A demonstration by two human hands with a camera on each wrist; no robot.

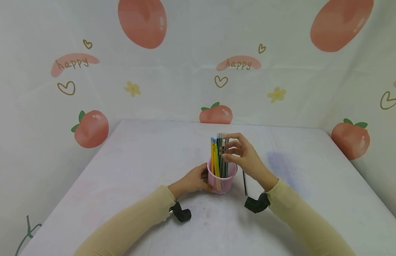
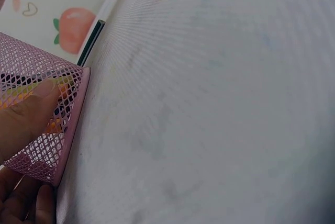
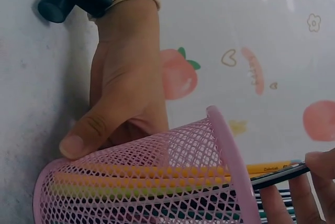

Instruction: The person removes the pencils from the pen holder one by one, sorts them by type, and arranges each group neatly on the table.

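Observation:
A pink mesh pencil cup (image 1: 221,183) stands on the table, holding yellow pencils (image 1: 212,156), a lime-green one and several dark striped pencils. My left hand (image 1: 194,180) grips the cup low on its left side; the left wrist view shows the thumb (image 2: 31,114) against the mesh and fingers on the other side. Above the rim, my right hand (image 1: 246,156) pinches the upper end of a dark pencil (image 3: 280,176) between thumb and fingers. That pencil's lower part is inside the cup. Beside the cup on the right, another dark pencil (image 1: 245,183) lies on the table.
The white table (image 1: 146,153) has a bluish smudge (image 1: 282,167) at the right. Behind it hangs a white backdrop (image 1: 185,71) printed with peaches, hearts and flowers. A dark cord (image 1: 29,231) is at the lower left edge. Black wrist mounts (image 1: 257,203) project below both sleeves.

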